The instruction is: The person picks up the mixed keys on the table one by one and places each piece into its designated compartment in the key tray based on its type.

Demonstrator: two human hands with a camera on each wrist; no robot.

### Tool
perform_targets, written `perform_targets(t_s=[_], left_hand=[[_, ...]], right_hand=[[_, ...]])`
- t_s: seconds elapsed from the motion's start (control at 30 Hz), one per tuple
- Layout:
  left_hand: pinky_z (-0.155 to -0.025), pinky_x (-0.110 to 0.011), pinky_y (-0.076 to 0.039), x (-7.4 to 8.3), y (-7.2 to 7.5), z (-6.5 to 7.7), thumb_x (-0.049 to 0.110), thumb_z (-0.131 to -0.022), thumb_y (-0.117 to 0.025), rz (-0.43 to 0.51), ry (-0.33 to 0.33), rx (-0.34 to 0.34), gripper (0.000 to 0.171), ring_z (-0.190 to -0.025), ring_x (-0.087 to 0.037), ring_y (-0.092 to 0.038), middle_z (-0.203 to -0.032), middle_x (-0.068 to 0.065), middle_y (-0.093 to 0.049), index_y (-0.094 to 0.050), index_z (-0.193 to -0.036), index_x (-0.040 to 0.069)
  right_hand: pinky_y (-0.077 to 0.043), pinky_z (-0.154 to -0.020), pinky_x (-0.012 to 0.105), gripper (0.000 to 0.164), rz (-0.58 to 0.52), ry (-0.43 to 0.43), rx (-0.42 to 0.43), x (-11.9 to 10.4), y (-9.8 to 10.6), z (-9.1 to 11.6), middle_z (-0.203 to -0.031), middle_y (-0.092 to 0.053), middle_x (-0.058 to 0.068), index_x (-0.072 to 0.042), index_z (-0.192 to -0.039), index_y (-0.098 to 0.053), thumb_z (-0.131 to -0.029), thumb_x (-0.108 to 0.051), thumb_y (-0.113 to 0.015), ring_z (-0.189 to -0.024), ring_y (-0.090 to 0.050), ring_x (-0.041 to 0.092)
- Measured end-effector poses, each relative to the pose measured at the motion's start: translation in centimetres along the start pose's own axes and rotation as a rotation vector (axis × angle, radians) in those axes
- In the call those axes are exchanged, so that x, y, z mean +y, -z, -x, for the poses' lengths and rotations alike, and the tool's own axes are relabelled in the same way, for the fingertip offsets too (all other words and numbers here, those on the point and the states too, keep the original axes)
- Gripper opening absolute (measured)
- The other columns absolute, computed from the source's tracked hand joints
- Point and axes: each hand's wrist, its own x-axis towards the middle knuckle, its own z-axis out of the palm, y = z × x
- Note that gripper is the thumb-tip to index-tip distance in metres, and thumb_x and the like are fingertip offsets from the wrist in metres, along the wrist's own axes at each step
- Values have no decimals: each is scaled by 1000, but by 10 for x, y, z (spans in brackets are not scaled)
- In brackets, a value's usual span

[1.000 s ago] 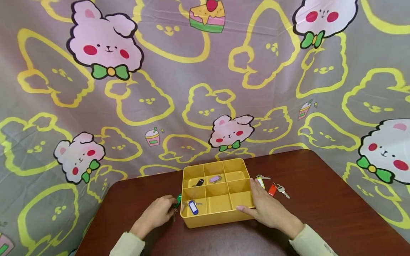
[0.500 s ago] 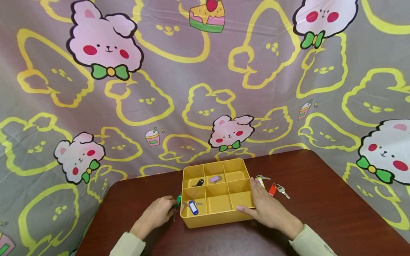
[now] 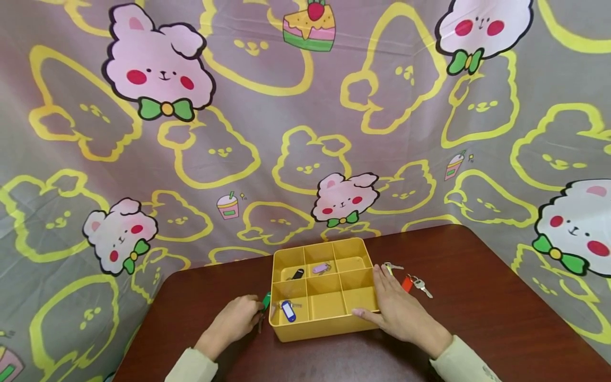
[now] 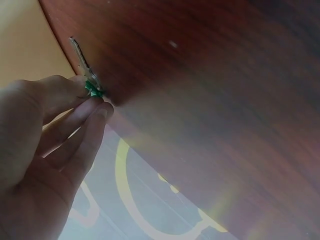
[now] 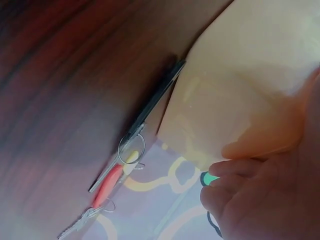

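Observation:
Beside the left wall of the yellow six-compartment box [image 3: 329,326], my left hand [image 3: 234,318] pinches a green key tag [image 3: 266,301] between thumb and fingertips. Its metal key [image 4: 84,62] sticks out past the fingers in the left wrist view. My right hand [image 3: 406,317] rests against the box's right side, fingers straight along the wall and thumb at the front rim. Inside the box, a blue key tag [image 3: 288,311] lies front left, a black key tag [image 3: 298,274] back left, and a lilac key tag [image 3: 321,268] back middle.
Right of the box, a red key tag [image 3: 407,283] with its key and a yellow key tag [image 3: 389,269] lie on the dark wooden table [image 3: 496,297]. Another black tag [image 5: 155,100] with a ring shows in the right wrist view. A patterned cloth [image 3: 267,159] hangs behind.

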Motion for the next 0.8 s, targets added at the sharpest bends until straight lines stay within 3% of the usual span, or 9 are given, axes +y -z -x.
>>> perform_targets(t_s=[0.53, 0.8], left_hand=[[-55, -31, -53, 0, -3, -2, 8, -81, -85, -72, -37, 44, 18, -64, -13, -64, -69, 5, -61, -72, -70, 15], [-53, -29, -51, 0, -3, -1, 7, -81, -85, -49, -33, 41, 23, -62, -11, -64, -67, 6, -64, -69, -68, 17]], right_hand=[[-38, -124, 58, 110, 1, 10, 5, 2, 0, -1, -164, -34, 36, 17, -155, -34, -96, -73, -57, -156, -34, 49], [-38, -124, 58, 110, -11, 10, 4, 2, -1, 0, -164, -34, 36, 17, -155, -33, -96, -72, -58, -156, -32, 49]])
